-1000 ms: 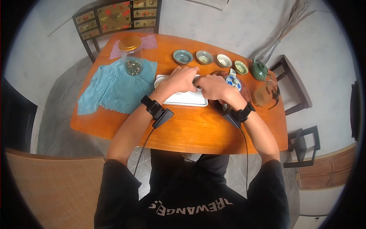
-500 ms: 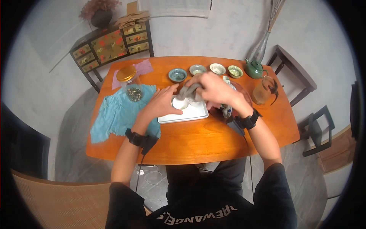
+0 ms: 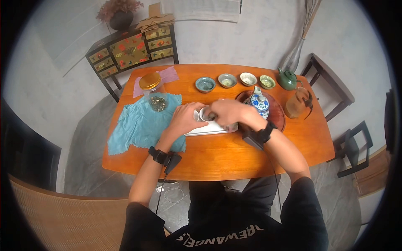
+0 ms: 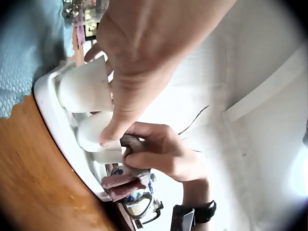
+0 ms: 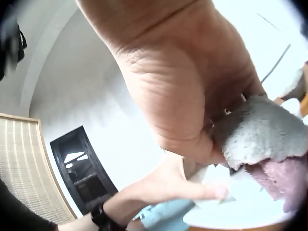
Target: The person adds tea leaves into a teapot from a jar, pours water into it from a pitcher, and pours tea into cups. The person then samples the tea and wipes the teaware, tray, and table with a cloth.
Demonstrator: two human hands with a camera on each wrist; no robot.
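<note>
A small white cup (image 4: 94, 132) stands on a white tray (image 3: 203, 131), steadied by my left hand (image 3: 184, 119). The thumb lies along the cup's near side and the other fingers reach behind it. My right hand (image 3: 232, 112) pinches a bunched cloth (image 5: 264, 132), grey on one face and pink on the other. Part of the cloth is pressed at the mouth of that cup; its pink end (image 4: 122, 187) hangs over the tray. Another white cup (image 4: 84, 86) stands by the tray's far-left end, and a third is partly hidden behind the held one.
Right of the tray, a blue-and-white lidded teapot (image 3: 259, 104) rests on a round dark wooden tray (image 3: 279, 121). Several small bowls (image 3: 227, 80) line the back edge, near a green teapot (image 3: 288, 79) and a glass pitcher (image 3: 296, 103). A gold-lidded jar (image 3: 157, 100) stands on a blue cloth (image 3: 140, 125).
The right hand has lowered the cloth from above the tray to the mouth of a cup. The left hand has closed in around that cup. The head view has also shifted.
</note>
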